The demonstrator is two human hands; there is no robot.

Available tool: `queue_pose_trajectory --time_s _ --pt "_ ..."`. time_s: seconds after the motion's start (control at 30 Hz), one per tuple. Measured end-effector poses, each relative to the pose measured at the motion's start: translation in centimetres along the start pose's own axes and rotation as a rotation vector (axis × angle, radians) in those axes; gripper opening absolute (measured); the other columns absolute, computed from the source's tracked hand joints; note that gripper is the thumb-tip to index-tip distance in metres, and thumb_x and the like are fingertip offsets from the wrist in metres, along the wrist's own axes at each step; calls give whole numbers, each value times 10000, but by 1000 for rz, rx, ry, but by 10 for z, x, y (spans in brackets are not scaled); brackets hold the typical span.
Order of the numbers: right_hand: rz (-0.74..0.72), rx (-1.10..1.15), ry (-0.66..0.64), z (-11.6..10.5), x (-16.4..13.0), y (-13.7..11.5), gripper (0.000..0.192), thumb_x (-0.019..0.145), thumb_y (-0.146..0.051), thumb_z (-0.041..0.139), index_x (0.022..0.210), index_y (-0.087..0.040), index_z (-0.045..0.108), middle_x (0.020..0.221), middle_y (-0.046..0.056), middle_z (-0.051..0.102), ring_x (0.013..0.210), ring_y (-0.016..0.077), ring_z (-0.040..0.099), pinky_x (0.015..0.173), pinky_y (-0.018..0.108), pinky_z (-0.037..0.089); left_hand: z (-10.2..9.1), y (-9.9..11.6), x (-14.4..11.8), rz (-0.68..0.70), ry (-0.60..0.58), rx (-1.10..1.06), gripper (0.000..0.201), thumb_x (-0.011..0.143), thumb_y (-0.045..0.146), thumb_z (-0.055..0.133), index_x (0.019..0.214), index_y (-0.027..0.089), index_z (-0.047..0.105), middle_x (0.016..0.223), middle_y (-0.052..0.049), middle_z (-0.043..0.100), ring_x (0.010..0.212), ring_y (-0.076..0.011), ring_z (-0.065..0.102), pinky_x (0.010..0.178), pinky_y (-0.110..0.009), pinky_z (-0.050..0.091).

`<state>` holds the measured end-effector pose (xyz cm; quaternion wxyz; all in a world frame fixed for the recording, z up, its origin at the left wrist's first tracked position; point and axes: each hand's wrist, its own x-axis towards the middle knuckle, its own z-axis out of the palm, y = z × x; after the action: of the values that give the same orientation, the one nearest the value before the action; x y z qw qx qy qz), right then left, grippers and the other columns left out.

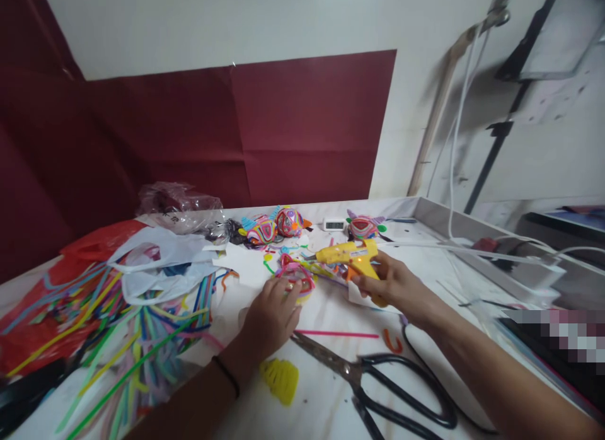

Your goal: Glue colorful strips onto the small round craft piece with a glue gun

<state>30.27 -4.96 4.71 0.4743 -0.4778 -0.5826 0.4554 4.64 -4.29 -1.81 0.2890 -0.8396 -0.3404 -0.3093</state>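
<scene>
Right hand [394,285] gripped yellow glue gun [347,255], nozzle toward pink coiled piece [297,277] | left hand [271,317] pinned that piece flat on desk [326,396], fingers spread | three finished coiled figures [276,224] behind; loose pipe cleaners [118,326] remained unused.

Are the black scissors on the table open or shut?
Open. The black scissors lie flat on the white table, and the two blades spread apart from the pivot, one toward the left hand.
</scene>
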Motion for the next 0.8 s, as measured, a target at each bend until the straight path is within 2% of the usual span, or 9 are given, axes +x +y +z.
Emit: queue_pose_trajectory --time_s 0.07,0.2,0.4,0.57,0.8 --pt "-29 10 -43 3 9 1 537 592 -482 792 940 -192 504 667 -29 580 520 109 516 479 241 394 0 0 0 2 0 -6 369 871 232 516 1216 111 572 1093 -167 565 1032 -276 507 870 -446 525" --pt "-62 9 -155 9 22 2 517 618 -482 777 947 -209 486 777 1 614 535 112 521 490 262 418 -1 0 0 -10 -10 -14 374 865 216 517 1218 107 573 1104 -170 554 1020 -274 507 850 -428 535" --pt "-36 23 -298 14 37 9 487 629 -379 784 937 -203 451 773 -25 601 519 85 507 472 228 388 0 0 0 3 15 -4 373 861 212 523 1214 105 573 1087 -162 549 1015 -275 509 853 -424 537" --pt "-66 79 -318 16 45 13 450 647 -307 760 956 -200 452 770 -40 595 482 66 485 441 212 378 1 -1 0 10 23 17 381 857 202 520 1224 111 567 1112 -164 541 1022 -277 506 839 -414 544" --pt "-76 75 -315 16 45 19 397 672 -328 735 918 -200 452 734 -45 586 448 59 454 411 207 368 3 -4 0 42 59 43 359 868 213 515 1207 107 572 1090 -164 547 1010 -281 518 815 -418 550"
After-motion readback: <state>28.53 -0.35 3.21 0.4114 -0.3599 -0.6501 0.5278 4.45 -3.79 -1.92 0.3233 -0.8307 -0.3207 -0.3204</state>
